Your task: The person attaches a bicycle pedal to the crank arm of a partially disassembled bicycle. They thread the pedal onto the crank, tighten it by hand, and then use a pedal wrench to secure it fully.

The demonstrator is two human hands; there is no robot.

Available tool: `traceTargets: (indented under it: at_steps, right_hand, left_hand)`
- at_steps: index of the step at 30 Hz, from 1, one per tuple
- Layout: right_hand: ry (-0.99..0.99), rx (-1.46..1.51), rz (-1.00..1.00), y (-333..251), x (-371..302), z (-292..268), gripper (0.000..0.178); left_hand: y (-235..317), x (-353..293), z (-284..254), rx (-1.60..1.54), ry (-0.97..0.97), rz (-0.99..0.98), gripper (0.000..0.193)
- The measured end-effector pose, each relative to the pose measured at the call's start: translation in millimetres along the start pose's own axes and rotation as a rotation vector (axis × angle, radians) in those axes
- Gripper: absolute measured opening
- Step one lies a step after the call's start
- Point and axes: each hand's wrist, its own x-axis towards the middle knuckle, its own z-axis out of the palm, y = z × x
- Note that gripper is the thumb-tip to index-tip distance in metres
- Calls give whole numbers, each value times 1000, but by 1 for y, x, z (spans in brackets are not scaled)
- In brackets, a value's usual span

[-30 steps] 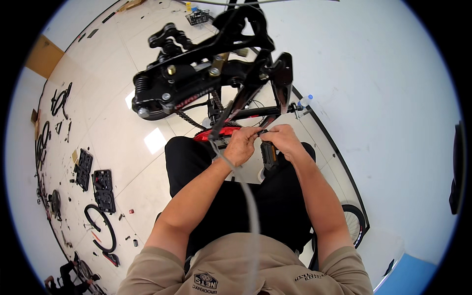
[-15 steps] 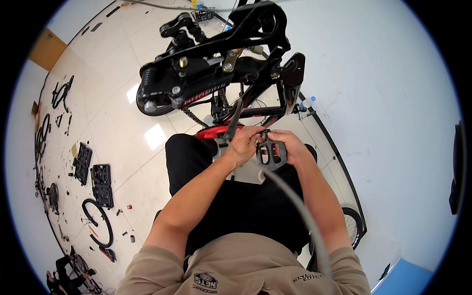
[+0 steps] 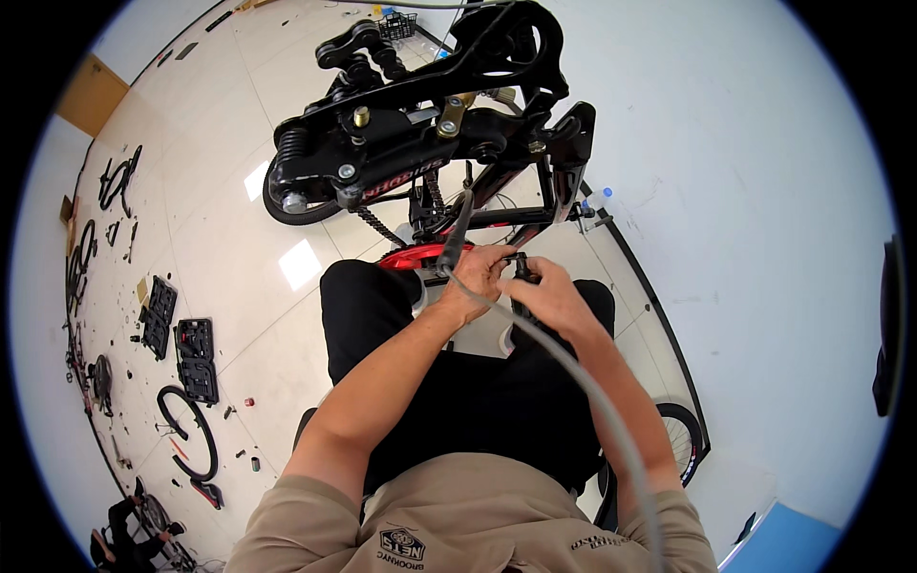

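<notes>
A black bicycle pedal [image 3: 522,271] is between my hands, over my lap, turned nearly edge-on. My right hand [image 3: 556,298] is closed on it, its fingers covering much of the body. From the left side, my left hand [image 3: 477,279] brings its fingertips together at the pedal's axle end; what exactly they pinch is hidden. Just beyond the left hand is a red chainring [image 3: 420,256], with a chain [image 3: 379,227] running up from it. A large black rear derailleur [image 3: 411,143] fills the upper middle, close to the view.
A grey cable [image 3: 592,387] loops in front of my right forearm. Beyond the chainring is a black bike frame [image 3: 497,218]. Open black tool cases [image 3: 198,361], a tyre [image 3: 172,430] and loose parts lie on the left floor. Another person [image 3: 124,540] sits at lower left. A white wall [image 3: 764,239] rises at right.
The pedal has turned from showing its broad face to nearly edge-on. My right hand has rolled over it, now showing its back. My left hand stays in place.
</notes>
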Motion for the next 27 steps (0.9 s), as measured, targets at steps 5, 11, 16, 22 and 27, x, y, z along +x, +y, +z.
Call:
traceTargets:
  at_steps: [5, 11, 16, 22, 27]
  right_hand:
    - [33, 375, -30, 25, -13, 15, 58]
    - [179, 386, -163, 56, -13, 26, 60]
    - [144, 732, -66, 66, -9, 26, 47]
    - [-4, 1135, 23, 65, -6, 22, 32]
    - [40, 1006, 27, 54, -1, 19, 29]
  left_hand:
    - [11, 0, -7, 65, -44, -28, 29]
    - [18, 3, -6, 190, -160, -9, 34]
    - [25, 12, -10, 162, -309, -170, 33]
    - [26, 23, -21, -51, -358, -220, 29]
    - [22, 37, -33, -274, -382, -347, 30]
